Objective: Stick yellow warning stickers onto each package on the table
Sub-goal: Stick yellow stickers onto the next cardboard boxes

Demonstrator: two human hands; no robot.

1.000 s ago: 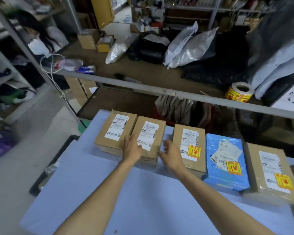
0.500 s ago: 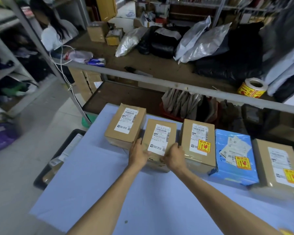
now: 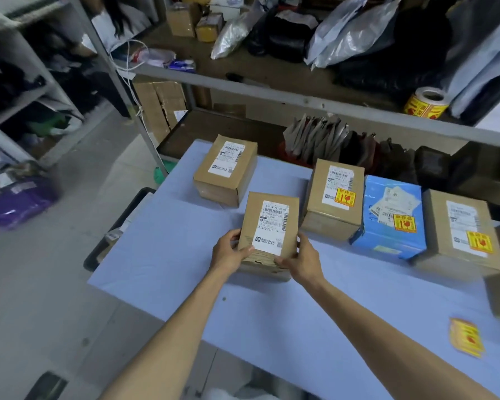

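The bare package (image 3: pixel 267 232), just left of the stickered box (image 3: pixel 334 203), is gripped at its near end by left hand (image 3: pixel 228 254) and right hand (image 3: pixel 300 259); next, a sticker must probably be fetched from the sticker strip (image 3: pixel 466 337).

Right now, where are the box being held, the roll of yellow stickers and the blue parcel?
held cardboard box (image 3: pixel 269 226), head view, on its white shipping label.
roll of yellow stickers (image 3: pixel 422 109), head view, on its printed yellow side.
blue parcel (image 3: pixel 384 239), head view, bare wrap below its sticker.
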